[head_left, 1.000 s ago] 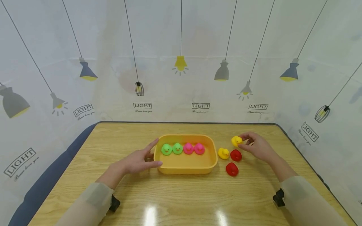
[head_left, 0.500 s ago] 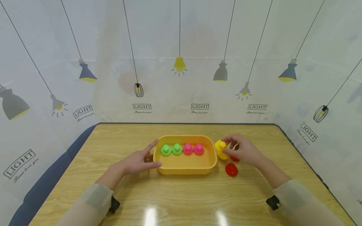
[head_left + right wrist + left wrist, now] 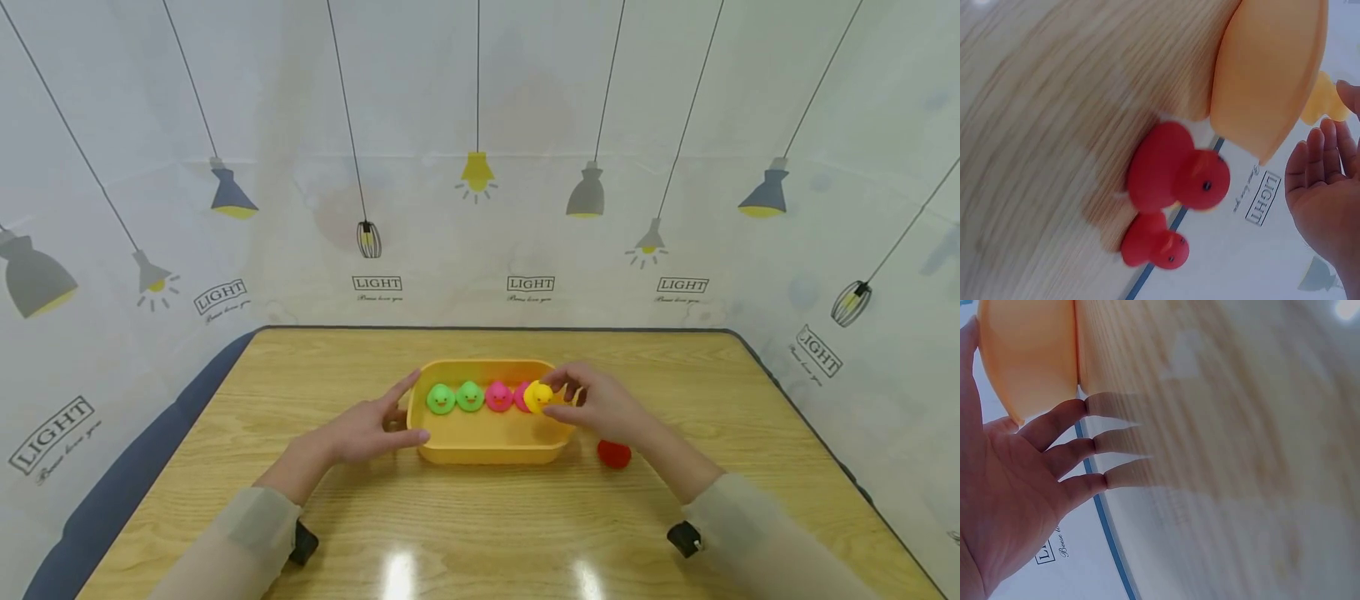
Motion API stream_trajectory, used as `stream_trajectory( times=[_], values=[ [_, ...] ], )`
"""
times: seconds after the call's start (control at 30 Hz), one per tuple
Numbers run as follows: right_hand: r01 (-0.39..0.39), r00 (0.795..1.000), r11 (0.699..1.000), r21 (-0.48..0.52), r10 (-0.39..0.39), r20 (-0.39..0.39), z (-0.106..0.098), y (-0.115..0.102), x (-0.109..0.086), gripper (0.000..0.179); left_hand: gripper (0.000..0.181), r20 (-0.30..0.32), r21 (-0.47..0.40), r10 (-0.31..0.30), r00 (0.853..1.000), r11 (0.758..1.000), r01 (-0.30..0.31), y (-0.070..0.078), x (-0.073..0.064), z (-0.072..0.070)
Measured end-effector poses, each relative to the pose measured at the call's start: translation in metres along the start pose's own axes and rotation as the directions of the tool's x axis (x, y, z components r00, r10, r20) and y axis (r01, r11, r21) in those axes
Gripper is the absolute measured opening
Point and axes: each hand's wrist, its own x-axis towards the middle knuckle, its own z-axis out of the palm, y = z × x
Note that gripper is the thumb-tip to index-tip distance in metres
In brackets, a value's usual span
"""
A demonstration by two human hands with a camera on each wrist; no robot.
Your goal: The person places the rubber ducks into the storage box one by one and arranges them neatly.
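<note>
- Hand, left (image 3: 365, 429): fingers spread, touching rounded orange-yellow plastic tray (image 3: 487, 456)
- Green toy ducks (image 3: 441, 400), pink toy ducks (image 3: 498, 397): inside
- Yellow toy duck (image 3: 537, 398): over tray's right end, pinched by right hand (image 3: 603, 408)
- Red toy ducks (image 3: 1169, 165): wooden table (image 3: 480, 521), beside tray

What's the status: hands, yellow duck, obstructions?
Right hand pinches yellow duck over tray, right end. Left hand touches tray's left end. Possible obstruction: rightmost pink duck, partly hidden behind yellow.

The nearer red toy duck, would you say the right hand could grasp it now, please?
Probably not yet: the right hand holds a yellow toy duck, so its grip looks occupied.
</note>
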Motion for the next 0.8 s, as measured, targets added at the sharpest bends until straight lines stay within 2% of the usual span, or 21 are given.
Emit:
stream_trajectory(
  times=[0.57,0.8],
  values=[
    [0.002,0.998,0.995,0.098,-0.008,0.06,0.058,-0.032,0.03,0.037,0.108,0.002,-0.001,0.008,1.0,1.0,-0.008,0.0,0.0,0.0],
    [-0.022,0.997,0.998,0.058,0.017,0.079,0.077,-0.042,0.039,0.038,0.106,0.009,-0.008,0.003,1.0,1.0,-0.003,0.0,0.0,0.0]
  ],
)
